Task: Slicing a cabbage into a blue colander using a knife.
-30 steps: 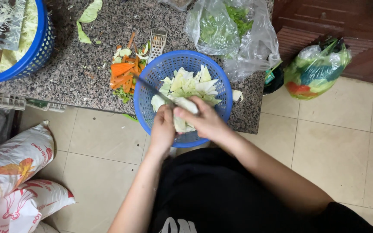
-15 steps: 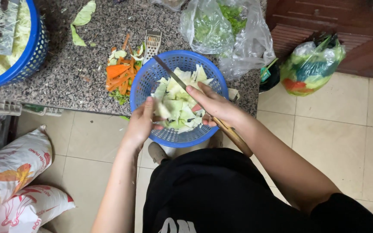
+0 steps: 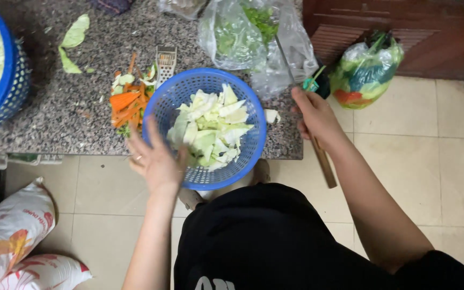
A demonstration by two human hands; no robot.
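Note:
A small blue plastic colander (image 3: 253, 110) full of cut pale cabbage pieces (image 3: 210, 126) sits at the near edge of a speckled stone counter (image 3: 55, 102). My left hand (image 3: 156, 158) rests against the colander's near-left rim, fingers spread, holding nothing. My right hand (image 3: 315, 115) is off to the right of the colander, closed on a knife (image 3: 323, 161) with a wooden handle pointing down and the blade up over a plastic bag.
Carrot and vegetable peelings (image 3: 127, 99) and a metal peeler (image 3: 166, 59) lie left of the colander. A large blue basket (image 3: 6, 80) stands far left. Clear bags of greens (image 3: 242, 32) lie behind; a bag of vegetables (image 3: 366, 70) sits on the tiled floor, printed sacks (image 3: 12, 236) bottom left.
My right hand has carried the knife away from over the colander to the right. My left hand has dropped from the cabbage to the colander's near-left rim.

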